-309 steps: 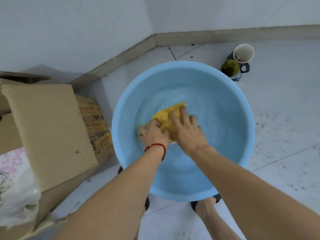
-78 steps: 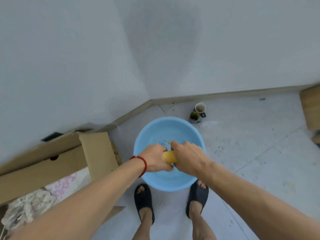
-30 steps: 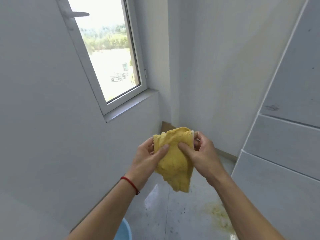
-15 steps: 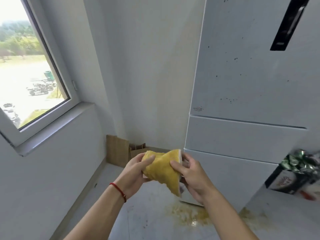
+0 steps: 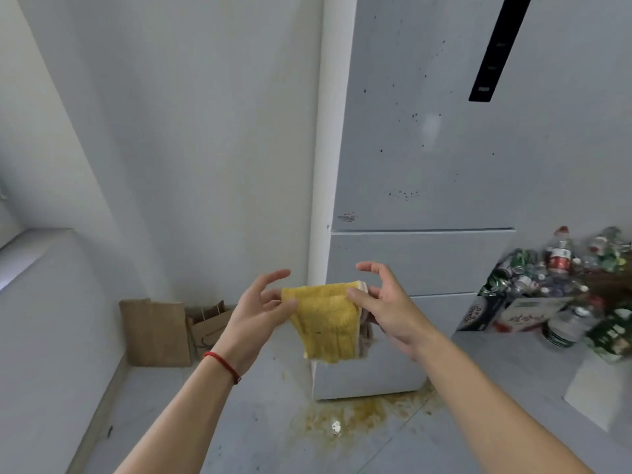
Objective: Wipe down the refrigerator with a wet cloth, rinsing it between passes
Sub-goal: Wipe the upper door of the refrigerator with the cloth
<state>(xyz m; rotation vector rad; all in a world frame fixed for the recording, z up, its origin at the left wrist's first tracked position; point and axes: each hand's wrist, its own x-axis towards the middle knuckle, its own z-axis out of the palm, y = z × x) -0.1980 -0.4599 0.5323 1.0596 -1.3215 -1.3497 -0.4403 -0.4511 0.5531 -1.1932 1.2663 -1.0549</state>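
Observation:
A yellow cloth (image 5: 325,319) hangs folded between my hands, in front of the lower part of the refrigerator. My left hand (image 5: 260,309) pinches its left top corner with thumb and a finger, the other fingers spread. My right hand (image 5: 386,306) pinches the right top corner, its index finger raised. The white refrigerator (image 5: 427,165) stands straight ahead, its upper door speckled with dark spots and carrying a black vertical strip (image 5: 496,49). Two drawer fronts lie below the door.
A yellow-brown spill (image 5: 345,415) stains the floor at the refrigerator's foot. Brown paper bags (image 5: 157,333) lean in the left corner. A pile of bottles and cans in a box (image 5: 547,295) stands to the right. A window sill (image 5: 24,254) runs along the left wall.
The view has swung right, bringing the refrigerator front to the middle. My hands have spread the cloth wider and lifted several fingers off it.

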